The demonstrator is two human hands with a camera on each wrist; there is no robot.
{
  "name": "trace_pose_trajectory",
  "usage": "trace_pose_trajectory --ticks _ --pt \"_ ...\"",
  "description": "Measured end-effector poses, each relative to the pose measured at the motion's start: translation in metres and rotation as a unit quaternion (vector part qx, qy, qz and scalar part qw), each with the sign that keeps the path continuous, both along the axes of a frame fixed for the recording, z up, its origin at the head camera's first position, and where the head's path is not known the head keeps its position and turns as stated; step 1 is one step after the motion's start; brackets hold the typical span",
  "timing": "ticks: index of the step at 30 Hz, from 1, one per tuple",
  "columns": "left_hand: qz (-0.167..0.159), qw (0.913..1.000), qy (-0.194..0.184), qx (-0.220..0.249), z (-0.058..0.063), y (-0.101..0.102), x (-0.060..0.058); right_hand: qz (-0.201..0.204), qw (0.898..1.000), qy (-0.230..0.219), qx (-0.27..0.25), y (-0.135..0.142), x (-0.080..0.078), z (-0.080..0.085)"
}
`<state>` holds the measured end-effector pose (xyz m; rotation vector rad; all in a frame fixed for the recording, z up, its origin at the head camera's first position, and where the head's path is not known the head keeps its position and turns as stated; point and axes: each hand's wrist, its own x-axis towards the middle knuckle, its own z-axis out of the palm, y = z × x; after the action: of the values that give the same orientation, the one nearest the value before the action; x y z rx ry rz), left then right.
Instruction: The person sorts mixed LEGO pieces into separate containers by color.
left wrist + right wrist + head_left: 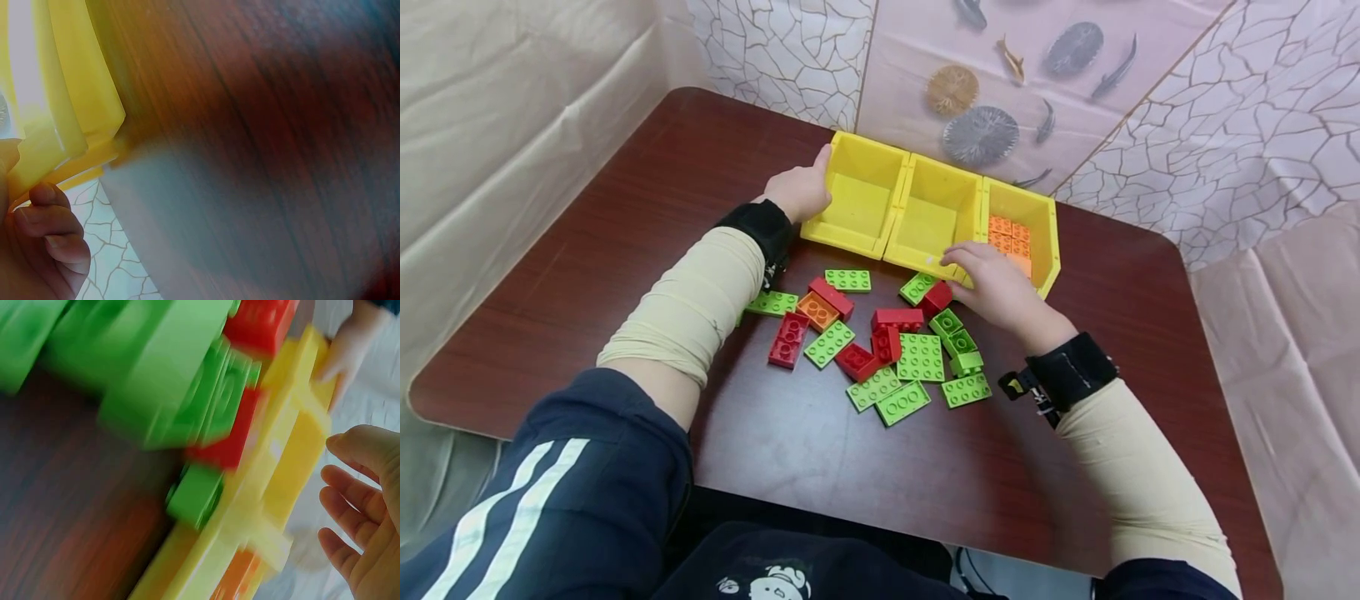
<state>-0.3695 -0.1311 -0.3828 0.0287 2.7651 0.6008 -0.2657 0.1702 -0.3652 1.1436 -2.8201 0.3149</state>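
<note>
A yellow three-compartment bin (895, 200) stands toward the back of the table. My left hand (800, 190) grips its left end wall, thumb on one side and curled fingers (53, 225) on the other. Over the bin's front edge, near the right divider, hovers my right hand (996, 283); in the right wrist view its fingers (353, 506) are spread and hold nothing. Orange bricks (1009, 236) lie in the right compartment. Just below the right hand are a red brick (936, 298) and a green brick (917, 287).
Loose green and red bricks lie in front of the bin, among them a large green block (920, 358), a red brick (788, 339) and an orange brick (817, 310). The brown table (790, 450) meets patterned cloth (782, 50) behind.
</note>
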Motion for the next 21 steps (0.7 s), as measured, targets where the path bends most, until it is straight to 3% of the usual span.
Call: trace_pose_trajectory --ticks 8,16,21 --pt "0.001 1.0 0.002 -0.009 0.0 -0.002 0.0 0.096 0.995 -0.015 0.015 -0.061 0.01 -0.01" --pt "0.001 0.9998 0.002 -0.019 0.0 -0.002 0.0 0.193 0.98 -0.022 0.052 -0.112 0.019 -0.018" --pt "-0.005 0.9997 0.014 -0.018 -0.001 -0.001 0.001 0.225 0.971 -0.015 0.08 -0.133 0.023 -0.023"
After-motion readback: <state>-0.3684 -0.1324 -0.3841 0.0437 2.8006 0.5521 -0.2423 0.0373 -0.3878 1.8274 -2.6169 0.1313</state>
